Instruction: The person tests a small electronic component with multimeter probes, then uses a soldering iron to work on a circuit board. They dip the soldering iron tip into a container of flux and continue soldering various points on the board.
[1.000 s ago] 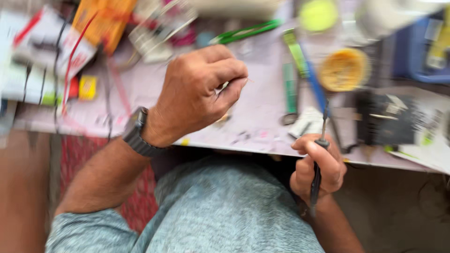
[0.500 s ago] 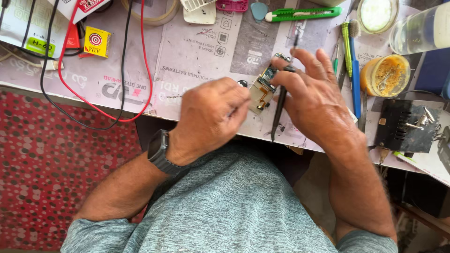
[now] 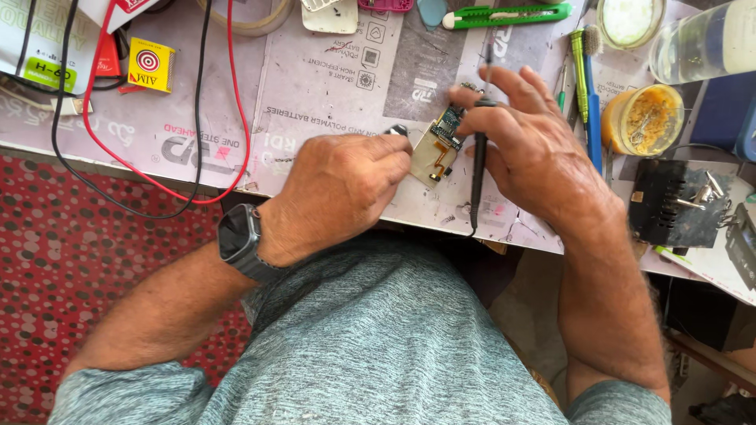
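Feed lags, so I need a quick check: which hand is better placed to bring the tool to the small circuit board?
Right. The right hand holds the thin black tool beside the small circuit board; the left hand appears to steady its near edge.

We see a bench [image 3: 331, 86] covered with printed paper sheets. On it lie a small circuit board [image 3: 438, 145], a green utility knife [image 3: 504, 14], a green and a blue toothbrush [image 3: 587, 86], a yellow jar [image 3: 647, 118] and a black component block [image 3: 669, 203]. At the left, red and black wires [image 3: 142, 169] curve near a small yellow box [image 3: 151, 64].
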